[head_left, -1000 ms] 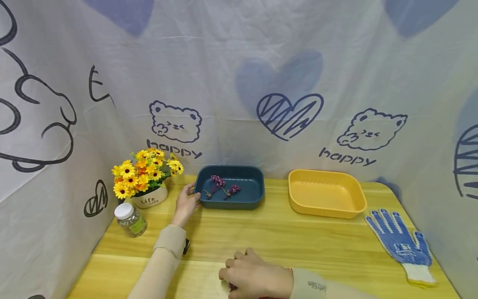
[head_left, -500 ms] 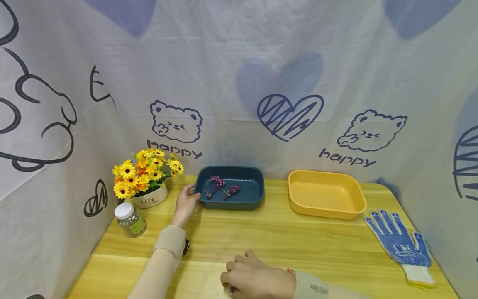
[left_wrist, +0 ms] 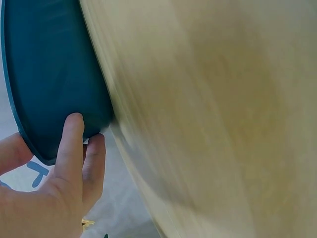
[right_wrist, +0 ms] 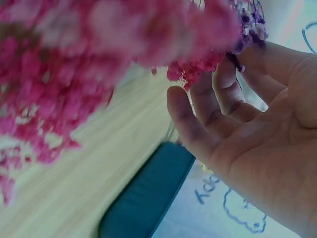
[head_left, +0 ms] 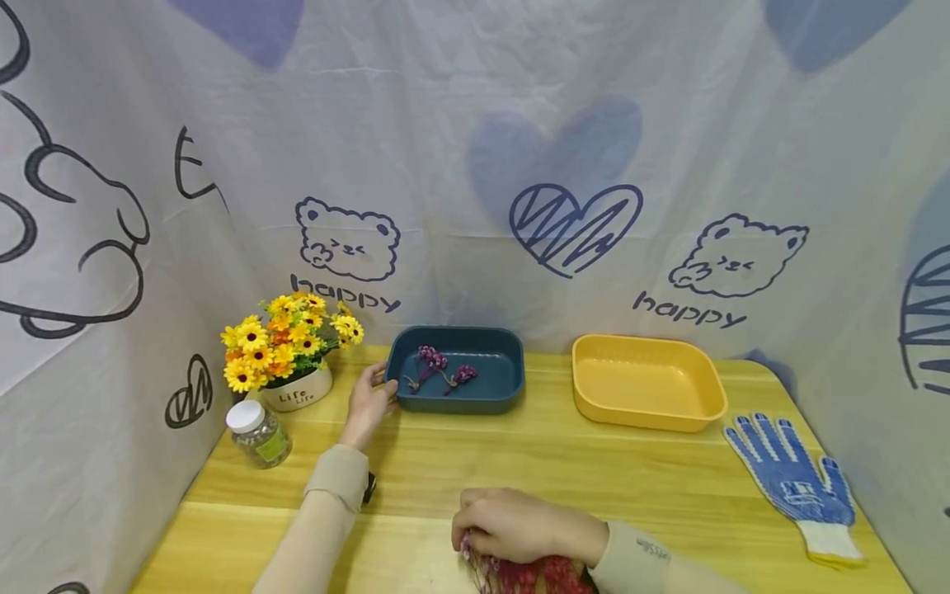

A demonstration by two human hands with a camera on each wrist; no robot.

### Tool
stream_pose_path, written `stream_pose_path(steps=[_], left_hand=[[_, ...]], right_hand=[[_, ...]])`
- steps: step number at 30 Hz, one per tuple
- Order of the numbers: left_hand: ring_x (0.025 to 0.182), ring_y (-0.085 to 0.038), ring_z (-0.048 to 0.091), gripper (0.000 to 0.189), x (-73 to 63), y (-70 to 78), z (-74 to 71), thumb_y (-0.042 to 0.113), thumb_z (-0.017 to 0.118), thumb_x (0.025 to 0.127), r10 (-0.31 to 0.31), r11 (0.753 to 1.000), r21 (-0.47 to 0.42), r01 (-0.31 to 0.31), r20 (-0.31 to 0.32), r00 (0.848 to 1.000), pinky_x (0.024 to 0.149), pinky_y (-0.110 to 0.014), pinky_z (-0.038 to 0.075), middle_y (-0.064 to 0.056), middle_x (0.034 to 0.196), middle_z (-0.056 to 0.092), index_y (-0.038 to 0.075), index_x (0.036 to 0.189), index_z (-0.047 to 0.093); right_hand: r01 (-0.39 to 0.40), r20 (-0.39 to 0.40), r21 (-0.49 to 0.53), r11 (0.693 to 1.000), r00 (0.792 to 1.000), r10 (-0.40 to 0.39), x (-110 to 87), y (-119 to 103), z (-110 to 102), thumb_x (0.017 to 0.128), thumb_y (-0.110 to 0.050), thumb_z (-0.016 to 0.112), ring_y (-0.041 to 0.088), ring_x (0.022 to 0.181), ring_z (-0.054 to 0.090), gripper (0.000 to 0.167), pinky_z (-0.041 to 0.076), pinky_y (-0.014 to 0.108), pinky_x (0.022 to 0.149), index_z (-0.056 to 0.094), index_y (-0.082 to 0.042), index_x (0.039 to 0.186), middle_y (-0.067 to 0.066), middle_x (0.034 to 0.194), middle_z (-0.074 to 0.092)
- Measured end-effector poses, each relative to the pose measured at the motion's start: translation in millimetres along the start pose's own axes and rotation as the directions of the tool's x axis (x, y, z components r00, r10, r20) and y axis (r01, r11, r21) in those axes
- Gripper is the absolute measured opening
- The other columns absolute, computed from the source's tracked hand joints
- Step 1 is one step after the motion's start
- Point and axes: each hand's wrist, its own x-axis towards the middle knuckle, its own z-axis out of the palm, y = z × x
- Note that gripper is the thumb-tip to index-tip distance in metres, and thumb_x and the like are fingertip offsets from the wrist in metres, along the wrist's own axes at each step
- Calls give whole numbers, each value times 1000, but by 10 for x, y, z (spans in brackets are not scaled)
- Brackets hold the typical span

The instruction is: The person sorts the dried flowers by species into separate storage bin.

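Note:
My left hand (head_left: 369, 406) holds the left end of a dark teal tray (head_left: 460, 405), its thumb and fingers on the tray's outer wall and rim. Two purple dried flower sprigs (head_left: 433, 360) lie inside that tray. At the bottom centre of the head view, my right hand (head_left: 515, 524) pinches a purple flower sprig (right_wrist: 250, 27) between thumb and fingers. Just below this hand is a bunch of red-pink dried flowers (head_left: 529, 575), cut off by the frame's bottom edge. The same pink blossoms (right_wrist: 54, 79) fill the upper left of the right wrist view.
A yellow tray (head_left: 646, 420) stands right of the teal one. Beyond it lies a blue-and-white glove (head_left: 805, 491). At the left are a pot of yellow flowers (head_left: 297, 392) and a white-capped jar (head_left: 261, 437). A printed curtain (head_left: 460, 206) surrounds the wooden table (head_left: 416, 466).
My right hand has lifted slightly and shifted right, turning so that red-pink and purple flowers now show beneath it. The left hand and the teal tray stay in place.

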Motion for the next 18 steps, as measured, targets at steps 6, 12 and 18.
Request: stream_pose_path(steps=[6,12,18], left_hand=[[135,-46,56,56,4,6,17,7,49,110,0,1000,-12,0,-5,1000,112,-58,50,-31,156,43,4,163,33],[135,-46,56,55,-19,19,14,7,48,110,2,1000,-16,-2,-6,1000,111,-58,50,-30,155,44,4,163,33],[133,-45,57,55,-28,8,5,7,49,110,5,1000,-17,-5,-4,1000,110,-57,51,-31,153,44,3,163,34]], right_hand=[[-26,-61,154,988,997,36,-29,89,-71,110,-7,50,-3,83,47,20,45,16,77,66,-18,103,-11,97,57],[-7,-95,349,937,994,43,-61,155,-121,113,-9,40,-2,80,52,22,48,17,75,61,-16,111,-3,101,66],[-12,-114,577,817,989,95,-101,201,-131,114,-11,37,4,70,61,23,45,20,61,59,-13,115,12,103,68]])
